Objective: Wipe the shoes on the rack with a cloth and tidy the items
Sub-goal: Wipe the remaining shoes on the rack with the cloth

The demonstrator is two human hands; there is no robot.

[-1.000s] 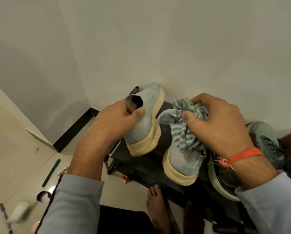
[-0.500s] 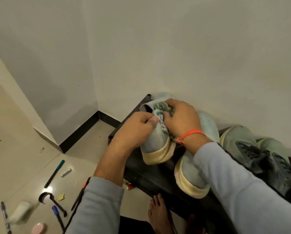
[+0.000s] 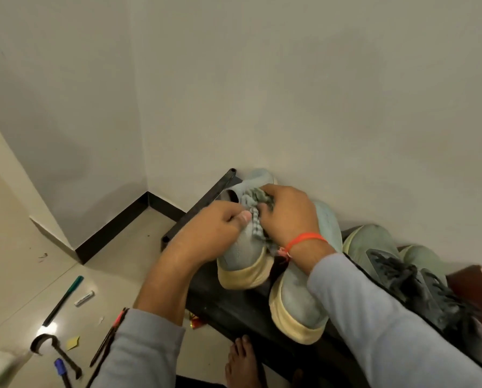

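No readable text anywhere

The small white stick on the floor carries dark print — too blurred to read — and the shoes show no legible brand.

On the floor left of me I see a green pen, a small white tube, a yellow paper scrap, a blue-capped marker and a black hook-shaped tool.

Grey sleeves, orange wrist thread, bare foot.
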